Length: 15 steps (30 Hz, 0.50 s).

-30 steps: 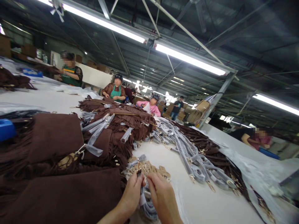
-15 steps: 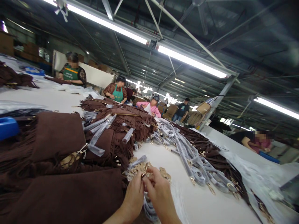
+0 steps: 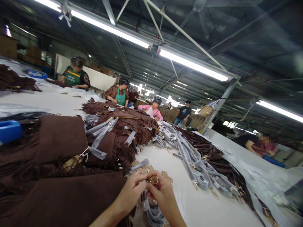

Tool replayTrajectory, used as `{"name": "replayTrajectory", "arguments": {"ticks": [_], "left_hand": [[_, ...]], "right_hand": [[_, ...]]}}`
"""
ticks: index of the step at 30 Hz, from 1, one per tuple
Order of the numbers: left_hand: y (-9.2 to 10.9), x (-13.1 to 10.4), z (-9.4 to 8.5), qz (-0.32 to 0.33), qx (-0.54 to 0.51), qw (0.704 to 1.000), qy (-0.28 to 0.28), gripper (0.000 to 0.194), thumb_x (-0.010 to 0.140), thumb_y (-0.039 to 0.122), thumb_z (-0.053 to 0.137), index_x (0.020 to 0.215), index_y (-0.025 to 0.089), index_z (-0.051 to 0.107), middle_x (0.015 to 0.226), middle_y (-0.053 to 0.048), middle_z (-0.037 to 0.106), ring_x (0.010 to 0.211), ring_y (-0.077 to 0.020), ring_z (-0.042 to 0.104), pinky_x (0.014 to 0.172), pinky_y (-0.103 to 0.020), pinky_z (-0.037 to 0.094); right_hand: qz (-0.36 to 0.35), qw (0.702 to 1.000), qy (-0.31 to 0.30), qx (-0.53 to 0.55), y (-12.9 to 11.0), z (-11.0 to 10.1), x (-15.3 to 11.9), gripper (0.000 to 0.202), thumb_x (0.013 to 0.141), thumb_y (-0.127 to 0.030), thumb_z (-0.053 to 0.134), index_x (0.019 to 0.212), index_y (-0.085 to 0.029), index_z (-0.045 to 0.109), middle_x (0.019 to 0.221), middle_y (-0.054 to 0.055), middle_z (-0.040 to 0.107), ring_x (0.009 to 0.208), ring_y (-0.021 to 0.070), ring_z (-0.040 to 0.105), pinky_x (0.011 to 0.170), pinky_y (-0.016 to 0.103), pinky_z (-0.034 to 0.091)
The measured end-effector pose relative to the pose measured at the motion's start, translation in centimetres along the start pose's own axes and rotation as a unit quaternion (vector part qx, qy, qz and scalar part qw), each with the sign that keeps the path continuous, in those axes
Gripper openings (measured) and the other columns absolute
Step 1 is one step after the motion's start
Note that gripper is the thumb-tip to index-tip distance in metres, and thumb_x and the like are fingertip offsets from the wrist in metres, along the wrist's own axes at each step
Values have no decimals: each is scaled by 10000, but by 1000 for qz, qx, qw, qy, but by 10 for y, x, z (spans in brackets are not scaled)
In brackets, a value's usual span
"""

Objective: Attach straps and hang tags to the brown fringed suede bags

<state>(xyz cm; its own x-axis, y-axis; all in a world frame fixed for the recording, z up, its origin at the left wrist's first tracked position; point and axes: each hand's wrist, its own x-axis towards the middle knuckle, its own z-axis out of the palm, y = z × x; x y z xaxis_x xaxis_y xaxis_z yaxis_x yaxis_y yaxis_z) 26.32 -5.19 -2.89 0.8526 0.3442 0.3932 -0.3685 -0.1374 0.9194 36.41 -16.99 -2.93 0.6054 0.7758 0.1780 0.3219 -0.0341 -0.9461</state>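
My right hand [image 3: 163,189] pinches a gold metal clasp [image 3: 153,179], whose exact shape is blurred. From the other side, my left hand [image 3: 132,190] brings thumb and fingertips together at the same clasp. Beneath both hands lies a plastic-wrapped coiled strap [image 3: 155,216], partly covered by my fingers; whether it joins the clasp is hidden. Just beyond are several tan tags [image 3: 165,173] with pale strings. Left of my hands, a dark brown suede-like fringed bag [image 3: 71,201] lies flat, with another brown bag [image 3: 62,135] behind it.
A heap of brown fringed bags [image 3: 139,124] fills the table's middle. Plastic-wrapped straps [image 3: 189,157] with gold hooks and dark brown straps [image 3: 208,146] spread rightward. Clear plastic [image 3: 262,170] lies at the right edge, a blue container [image 3: 10,129] at left. Several co-workers stand around the tables.
My left hand has shifted left and turned, its fingers now pointing more to the right. The gold clasp now shows more openly between my fingertips, and the coiled strap below is more exposed.
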Motion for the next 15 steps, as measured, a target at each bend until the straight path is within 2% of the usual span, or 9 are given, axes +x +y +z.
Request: {"name": "replayTrajectory", "arguments": {"ticks": [2, 6, 9, 10, 12, 14, 15], "left_hand": [[1, 2, 0, -15, -13, 999, 39, 243, 807, 273, 520, 763, 192, 745, 842, -61, 631, 850, -241, 583, 793, -317, 435], [-7, 5, 2, -62, -70, 990, 103, 245, 734, 374, 623, 592, 176, 648, 648, -20, 587, 649, -188, 544, 624, -275, 433], [-12, 9, -4, -83, -83, 984, 134, 297, 710, 446, 646, 590, 178, 597, 584, 11, 539, 562, -159, 506, 519, -246, 419], [-13, 11, -8, -88, -84, 981, 150, 311, 707, 465, 648, 598, 180, 585, 585, 15, 536, 558, -157, 505, 503, -241, 423], [-13, 14, -17, -94, -89, 974, 184, 331, 705, 493, 645, 613, 186, 559, 590, 22, 534, 553, -154, 504, 477, -235, 429], [-11, 17, -25, -97, -99, 968, 208, 341, 701, 510, 642, 637, 187, 554, 601, 28, 537, 551, -152, 509, 465, -233, 439], [-9, 18, -27, -97, -105, 966, 214, 343, 696, 513, 644, 641, 186, 556, 606, 29, 537, 556, -151, 513, 467, -234, 448]], "right_hand": [[-10, 1000, -1, -13, -2, 4, 0, 183, 840, -372, 645, 932, -229, 576, 619, -51, 607, 478, 143, 600, 403, 199, 444], [-7, 998, 32, -50, -7, 12, -1, 288, 823, -338, 624, 1079, -233, 544, 620, -51, 617, 436, 159, 569, 357, 211, 354], [-31, 989, 42, -140, -9, 8, -5, 312, 835, -274, 570, 1142, -235, 530, 619, -48, 630, 472, 190, 580, 433, 256, 385], [-44, 977, 43, -206, -10, 4, -7, 257, 839, -246, 561, 1096, -245, 563, 629, -37, 643, 513, 203, 595, 484, 274, 400], [-70, 931, 43, -355, -13, -5, -14, 117, 831, -196, 580, 911, -267, 627, 663, -8, 672, 620, 233, 623, 578, 302, 401], [-101, 882, 41, -459, -18, -13, -21, 134, 818, -165, 610, 733, -269, 618, 697, 8, 686, 692, 251, 619, 619, 314, 378], [-122, 868, 42, -479, -21, -16, -24, 163, 824, -165, 611, 695, -264, 601, 701, 12, 678, 708, 253, 610, 633, 317, 372]]}}
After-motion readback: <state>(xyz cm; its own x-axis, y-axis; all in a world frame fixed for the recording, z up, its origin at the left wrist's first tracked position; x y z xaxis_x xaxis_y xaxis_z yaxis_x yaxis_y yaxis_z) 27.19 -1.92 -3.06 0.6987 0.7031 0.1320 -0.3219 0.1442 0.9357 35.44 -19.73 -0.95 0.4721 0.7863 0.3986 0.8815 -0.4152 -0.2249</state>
